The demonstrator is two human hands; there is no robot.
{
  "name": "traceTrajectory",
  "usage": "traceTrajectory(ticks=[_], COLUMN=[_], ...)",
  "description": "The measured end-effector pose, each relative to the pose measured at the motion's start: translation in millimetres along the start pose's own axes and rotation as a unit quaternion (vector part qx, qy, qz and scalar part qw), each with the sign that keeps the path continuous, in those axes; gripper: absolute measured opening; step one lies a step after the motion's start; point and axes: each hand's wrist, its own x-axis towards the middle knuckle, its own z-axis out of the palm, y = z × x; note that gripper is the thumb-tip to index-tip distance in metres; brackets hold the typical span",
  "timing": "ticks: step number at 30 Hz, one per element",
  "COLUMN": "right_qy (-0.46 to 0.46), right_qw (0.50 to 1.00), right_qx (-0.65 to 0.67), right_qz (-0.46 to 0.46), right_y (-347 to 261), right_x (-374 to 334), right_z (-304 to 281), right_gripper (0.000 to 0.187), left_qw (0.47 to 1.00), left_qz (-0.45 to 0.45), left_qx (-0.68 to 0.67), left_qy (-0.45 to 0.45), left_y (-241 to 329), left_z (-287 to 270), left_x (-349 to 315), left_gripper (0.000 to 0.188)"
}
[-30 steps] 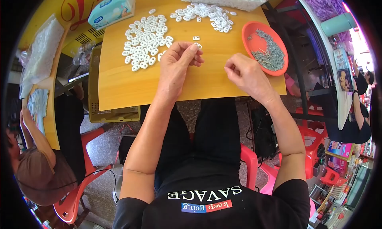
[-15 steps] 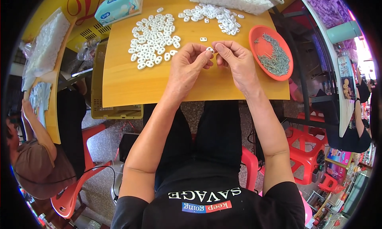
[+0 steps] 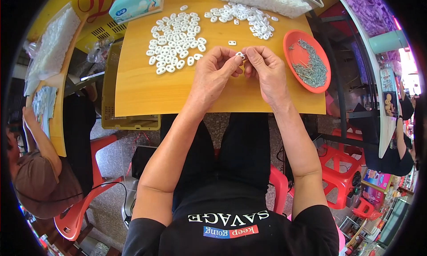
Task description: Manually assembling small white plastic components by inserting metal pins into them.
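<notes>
In front of my chest, over the wooden table (image 3: 178,98), both hands meet fingertip to fingertip. My left hand (image 3: 213,76) pinches a small white oval plastic piece with two holes (image 3: 240,55) between thumb and fingers. Pressed close on the piece's right side, the thumb and fingers of my right hand (image 3: 269,71) are also closed; whatever they hold is hidden. A single white piece (image 3: 232,43) lies just beyond my fingers. Several more white ovals (image 3: 175,41) spread out to the left, and a looser heap of them (image 3: 255,20) lies farther back.
At the table's right sits an orange-red dish (image 3: 290,39) with thin grey metal screws or pins (image 3: 313,69). A clear bin of white pieces (image 3: 267,1) and a tissue pack (image 3: 135,6) stand at the back. Another person (image 3: 44,180) sits at the left beside a red chair (image 3: 73,216).
The whole view has shifted slightly. My hands keep their pinch around the white piece, with only a small shift of the fingers.
</notes>
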Motion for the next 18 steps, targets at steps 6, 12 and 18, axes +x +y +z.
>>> traceTrajectory(ticks=[6,12,18], right_qy=[0.009,0.016,0.025], right_qw=[1.0,0.998,0.997], right_qx=[-0.022,-0.053,-0.064], right_qz=[-0.005,-0.028,-0.036], right_y=[-0.5,1.1,1.6], right_x=[-0.6,-1.7,-2.5], right_z=[1.9,4.6,6.1], right_gripper=[0.018,0.019,0.02], left_qw=[1.0,1.0,1.0], left_qz=[0.002,-0.001,-0.001], left_qx=[0.003,0.0,-0.001], left_qy=[0.002,0.005,0.005], left_y=[-0.3,0.1,0.8], left_z=[0.8,-0.2,0.3], left_x=[0.9,0.1,-0.3], left_gripper=[0.02,0.019,0.019])
